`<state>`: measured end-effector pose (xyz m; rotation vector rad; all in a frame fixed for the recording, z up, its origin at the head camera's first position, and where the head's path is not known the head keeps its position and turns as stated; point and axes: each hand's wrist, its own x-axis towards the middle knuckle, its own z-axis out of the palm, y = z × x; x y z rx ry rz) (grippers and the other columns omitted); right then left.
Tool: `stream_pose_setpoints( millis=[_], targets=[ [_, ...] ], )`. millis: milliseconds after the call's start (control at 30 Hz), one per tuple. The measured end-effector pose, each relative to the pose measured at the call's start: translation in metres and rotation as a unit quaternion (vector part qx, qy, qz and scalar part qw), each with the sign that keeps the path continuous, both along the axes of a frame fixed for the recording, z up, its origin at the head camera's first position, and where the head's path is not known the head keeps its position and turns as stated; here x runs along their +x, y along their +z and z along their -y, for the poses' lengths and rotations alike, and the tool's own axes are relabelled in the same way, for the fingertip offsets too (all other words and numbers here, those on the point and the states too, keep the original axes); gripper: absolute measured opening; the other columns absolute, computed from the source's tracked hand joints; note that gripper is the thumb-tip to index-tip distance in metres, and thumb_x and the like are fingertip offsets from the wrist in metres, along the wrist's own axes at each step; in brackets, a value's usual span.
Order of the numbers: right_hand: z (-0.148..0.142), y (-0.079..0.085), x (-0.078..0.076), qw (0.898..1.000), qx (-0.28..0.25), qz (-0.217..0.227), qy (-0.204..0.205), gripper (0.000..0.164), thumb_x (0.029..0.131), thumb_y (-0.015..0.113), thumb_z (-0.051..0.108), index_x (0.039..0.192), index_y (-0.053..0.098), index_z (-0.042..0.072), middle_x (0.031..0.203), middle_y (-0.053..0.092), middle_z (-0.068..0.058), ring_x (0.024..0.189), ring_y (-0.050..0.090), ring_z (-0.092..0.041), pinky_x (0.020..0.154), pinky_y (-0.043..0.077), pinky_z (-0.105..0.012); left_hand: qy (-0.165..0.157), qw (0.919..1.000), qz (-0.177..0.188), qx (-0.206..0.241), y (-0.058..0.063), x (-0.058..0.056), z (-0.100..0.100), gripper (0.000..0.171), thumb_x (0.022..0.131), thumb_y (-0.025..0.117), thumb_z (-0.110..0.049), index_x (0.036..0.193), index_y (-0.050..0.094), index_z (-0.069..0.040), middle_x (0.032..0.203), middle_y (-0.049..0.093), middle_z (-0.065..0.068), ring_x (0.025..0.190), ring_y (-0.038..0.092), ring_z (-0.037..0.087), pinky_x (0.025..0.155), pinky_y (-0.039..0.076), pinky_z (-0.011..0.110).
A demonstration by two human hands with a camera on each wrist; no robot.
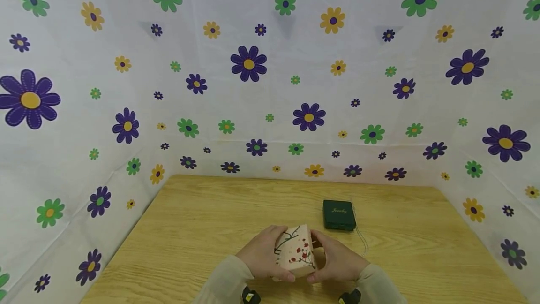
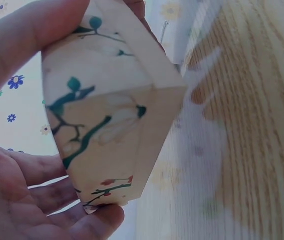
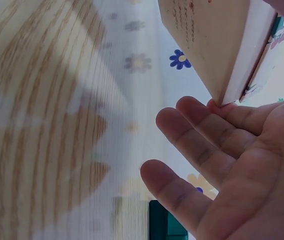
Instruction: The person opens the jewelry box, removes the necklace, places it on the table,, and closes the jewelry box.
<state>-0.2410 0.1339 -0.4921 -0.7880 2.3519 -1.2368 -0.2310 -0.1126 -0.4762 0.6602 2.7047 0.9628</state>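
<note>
A small cream box (image 1: 295,250) printed with green branches and red blossoms is held tilted over the wooden table. My left hand (image 1: 262,253) grips it from the left; in the left wrist view its thumb lies along the top of the box (image 2: 106,125) and the fingertips reach under the lower end. On the other side, my right hand (image 1: 337,257) pinches the box by thumb and index finger. The right wrist view shows the other fingers (image 3: 187,135) stretched out, apart from the box (image 3: 212,45).
Beyond the right hand lies a flat dark green box (image 1: 339,215) with gold lettering. A thin silvery chain (image 1: 362,238) trails beside it on the wooden table (image 1: 202,229). Flower-printed white cloth (image 1: 270,93) hangs around the back and sides of the table.
</note>
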Motion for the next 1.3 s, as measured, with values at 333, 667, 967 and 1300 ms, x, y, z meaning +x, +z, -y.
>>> stream_pose_setpoints(
  millis=[333, 667, 967, 1300],
  targets=[
    [-0.0019, 0.0001, -0.0009, 1.0, 0.005, -0.008, 0.008, 0.097, 0.071, 0.085, 0.038, 0.147, 0.031, 0.009, 0.136, 0.048, -0.003, 0.123, 0.047, -0.027, 0.104, 0.031, -0.058, -0.003, 1.0, 0.004, 0.001, -0.0009, -0.0016, 0.0008, 0.118, 0.056, 0.085, -0.063, 0.147, 0.035, -0.007, 0.14, 0.043, 0.007, 0.121, 0.047, 0.022, 0.098, 0.043, 0.043],
    [-0.0016, 0.0008, 0.0, 1.0, -0.005, 0.015, 0.015, 0.097, 0.073, 0.085, 0.033, 0.148, 0.029, 0.009, 0.141, 0.042, -0.005, 0.125, 0.045, -0.03, 0.104, 0.03, -0.06, -0.006, 0.9999, 0.006, 0.009, -0.0038, -0.0015, 0.002, 0.117, 0.057, 0.086, -0.06, 0.147, 0.035, -0.005, 0.138, 0.045, 0.007, 0.118, 0.049, 0.021, 0.098, 0.044, 0.042],
    [-0.0008, 0.0042, 0.0033, 0.999, -0.035, 0.033, 0.013, 0.109, 0.075, 0.084, 0.029, 0.154, 0.012, 0.009, 0.155, 0.02, -0.015, 0.127, 0.042, -0.036, 0.102, 0.035, -0.06, -0.005, 1.0, -0.002, 0.004, -0.0031, -0.002, 0.0023, 0.116, 0.058, 0.085, -0.061, 0.146, 0.036, -0.005, 0.138, 0.045, 0.007, 0.118, 0.049, 0.021, 0.097, 0.044, 0.041],
    [-0.0021, 0.0033, 0.0006, 0.999, -0.029, 0.035, 0.021, 0.107, 0.074, 0.085, 0.028, 0.154, 0.015, 0.012, 0.153, 0.024, -0.013, 0.125, 0.044, -0.033, 0.101, 0.034, -0.061, 0.003, 0.9998, 0.008, 0.016, -0.0011, -0.0021, 0.0036, 0.115, 0.06, 0.084, -0.061, 0.148, 0.034, -0.006, 0.139, 0.045, 0.006, 0.116, 0.05, 0.02, 0.096, 0.044, 0.042]
  ],
)
